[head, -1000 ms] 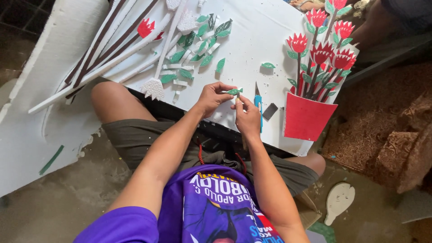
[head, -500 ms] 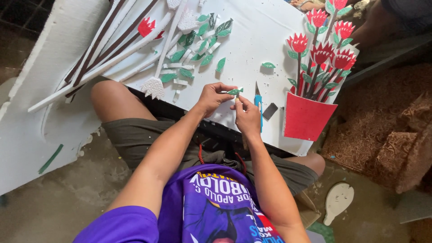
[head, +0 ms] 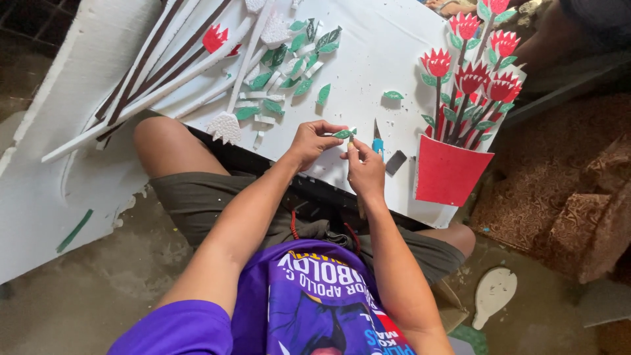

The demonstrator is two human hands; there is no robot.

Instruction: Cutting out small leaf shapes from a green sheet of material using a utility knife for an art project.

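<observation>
My left hand (head: 312, 141) pinches a small green foam leaf (head: 342, 133) by its left end, just above the white foam board (head: 388, 59) that rests on my lap. My right hand (head: 365, 167) meets it from below, fingertips closed on the leaf's right end. Whether the right hand also holds a tool is hidden. A blue craft knife (head: 377, 141) lies on the board just right of my right hand.
A red foam pot with red flowers (head: 463, 112) stands at the board's right. Several loose green leaves (head: 299, 52) and white strips (head: 164, 72) lie at the upper left. A single leaf (head: 393, 95) and a dark scrap (head: 395, 162) lie nearby. A white paddle shape (head: 493, 292) is on the floor.
Both hands stay together on the green leaf, with only slight finger movement. Nothing else has moved.
</observation>
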